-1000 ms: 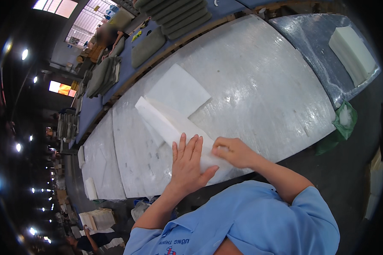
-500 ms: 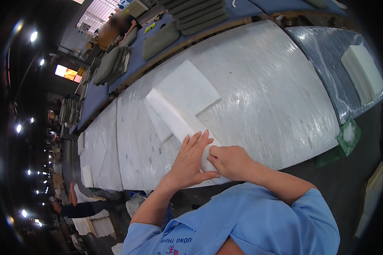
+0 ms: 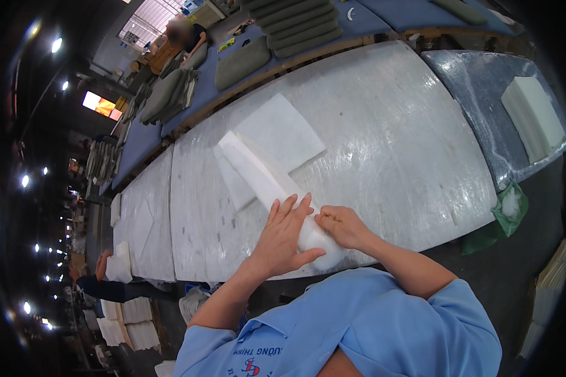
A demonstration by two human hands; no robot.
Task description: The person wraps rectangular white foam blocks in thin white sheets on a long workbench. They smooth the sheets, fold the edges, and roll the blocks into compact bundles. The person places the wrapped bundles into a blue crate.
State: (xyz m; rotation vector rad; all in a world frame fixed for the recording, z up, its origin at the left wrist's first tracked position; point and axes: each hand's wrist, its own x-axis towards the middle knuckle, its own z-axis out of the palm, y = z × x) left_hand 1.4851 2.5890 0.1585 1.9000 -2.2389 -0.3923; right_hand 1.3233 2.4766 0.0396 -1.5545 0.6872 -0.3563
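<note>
A long folded strip of white padding (image 3: 255, 168) runs slantwise from the middle of the plastic-wrapped table (image 3: 383, 132) to its near edge, in front of my body. My left hand (image 3: 282, 237) lies on the strip's near part with its fingers stretched out and thumb spread. Just right of it, my right hand (image 3: 343, 226) is closed, with curled fingers pinching the padding's right edge. The strip's near end bulges out fluffy below my hands. Underneath the strip's far part lies a flat white sheet (image 3: 290, 129), with corners showing on both sides.
Beyond the table, blue worktops hold stacked grey-green cushions (image 3: 303, 28). At right, a white stack (image 3: 533, 116) sits on a wrapped surface, near a green bag (image 3: 510, 206). A co-worker's arm (image 3: 102, 270) is at the far left, another person (image 3: 192, 38) at the back.
My right hand has moved slightly up and right, away from my left, and the near end of the padding has bulged outward. My left hand has stayed in place.
</note>
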